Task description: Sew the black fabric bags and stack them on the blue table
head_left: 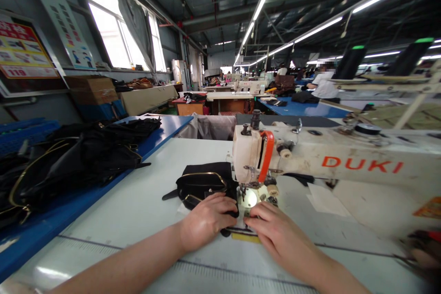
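A black fabric pouch with gold zips point(201, 181) lies on the sewing table, left of the needle area of a sewing machine point(250, 154). My left hand point(211, 217) is closed on its near right edge, with the fingers curled over the cloth. My right hand point(270, 224) is at the front of the lit needle plate point(248, 198), thumb and fingers pressed together. Whatever sits between those fingertips is too small to make out. A short gap separates the two hands. The pouch's right edge reaches close to the presser foot, and my left fingers partly cover it.
Black zippered pieces point(79, 161) are piled on a blue table point(161, 131) at left. The machine arm point(344, 156) spans the right side, with white paper point(327, 198) under it. Ruler markings point(220, 270) run along the near tabletop. A person in white point(324, 85) is far back.
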Action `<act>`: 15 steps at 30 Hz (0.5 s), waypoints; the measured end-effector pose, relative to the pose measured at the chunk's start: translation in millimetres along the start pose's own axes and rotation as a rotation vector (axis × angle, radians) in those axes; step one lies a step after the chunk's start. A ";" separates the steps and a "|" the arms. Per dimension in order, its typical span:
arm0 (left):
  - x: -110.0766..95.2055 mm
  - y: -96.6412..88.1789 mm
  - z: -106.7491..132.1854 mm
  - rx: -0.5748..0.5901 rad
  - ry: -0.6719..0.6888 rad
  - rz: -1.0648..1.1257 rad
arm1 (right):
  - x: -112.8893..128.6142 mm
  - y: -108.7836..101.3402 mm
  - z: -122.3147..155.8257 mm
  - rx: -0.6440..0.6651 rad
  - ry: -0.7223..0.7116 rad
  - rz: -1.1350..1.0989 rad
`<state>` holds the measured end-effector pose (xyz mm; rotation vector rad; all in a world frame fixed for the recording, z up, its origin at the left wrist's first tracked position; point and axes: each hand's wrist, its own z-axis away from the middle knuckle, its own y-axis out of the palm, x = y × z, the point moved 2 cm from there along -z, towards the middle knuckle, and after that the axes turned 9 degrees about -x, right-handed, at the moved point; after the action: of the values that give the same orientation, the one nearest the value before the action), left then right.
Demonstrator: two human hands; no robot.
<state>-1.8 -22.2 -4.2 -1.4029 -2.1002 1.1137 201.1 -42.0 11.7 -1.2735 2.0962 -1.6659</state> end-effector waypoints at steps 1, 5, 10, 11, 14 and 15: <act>-0.3 -0.3 -0.6 0.000 -0.002 0.005 | -0.2 0.5 0.1 -0.001 -0.002 0.003; -1.8 -1.7 -1.8 0.006 -0.013 0.032 | 1.6 4.3 -0.2 -0.046 -0.029 0.037; -4.9 -10.1 -3.4 0.075 -0.056 0.100 | 8.3 10.6 -2.0 -0.051 -0.035 0.081; -5.1 -12.6 -4.0 0.096 -0.072 0.118 | 9.4 11.1 -2.3 -0.050 -0.037 0.092; -4.5 -18.1 -5.5 0.153 -0.101 0.152 | 11.5 10.3 -3.1 -0.064 -0.056 0.112; -4.0 -18.7 -5.7 0.162 -0.103 0.153 | 11.7 9.6 -3.3 -0.072 -0.059 0.110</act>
<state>-7.3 -27.0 14.3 -1.4763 -1.9462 1.4099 187.0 -47.8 8.8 -1.1878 2.1680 -1.5026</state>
